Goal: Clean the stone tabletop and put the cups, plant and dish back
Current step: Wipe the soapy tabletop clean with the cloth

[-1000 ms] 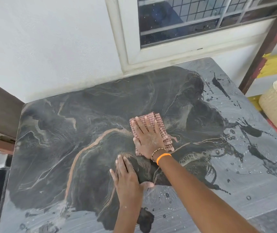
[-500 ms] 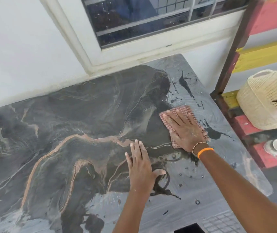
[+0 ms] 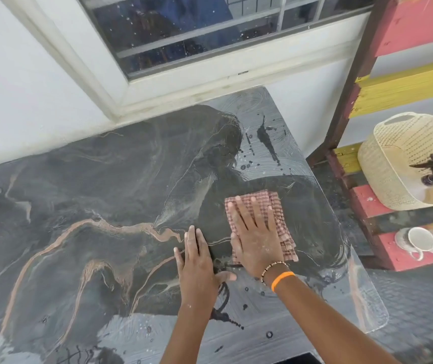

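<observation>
The dark stone tabletop [image 3: 92, 195] with orange veins fills most of the view; it is wet, with grey soapy streaks along its right and near edges. My right hand [image 3: 256, 232] lies flat, fingers spread, pressing a folded red-checked cloth [image 3: 281, 222] onto the right part of the stone. My left hand [image 3: 199, 264] rests flat on the stone just left of it, holding nothing. Two white cups [image 3: 430, 244] sit on a red shelf board at the right. No plant or dish is in view.
A white wall and a window frame [image 3: 184, 82] run along the table's far side. A red and yellow wooden shelf [image 3: 404, 82] stands to the right, bearing a cream woven basket [image 3: 404, 164]. Grey paved floor [image 3: 420, 306] lies beyond the table's right edge.
My right hand has slid the cloth from the table's middle toward its right side. The left hand followed to the right, staying flat. The view swung right, bringing the shelf and cups into sight.
</observation>
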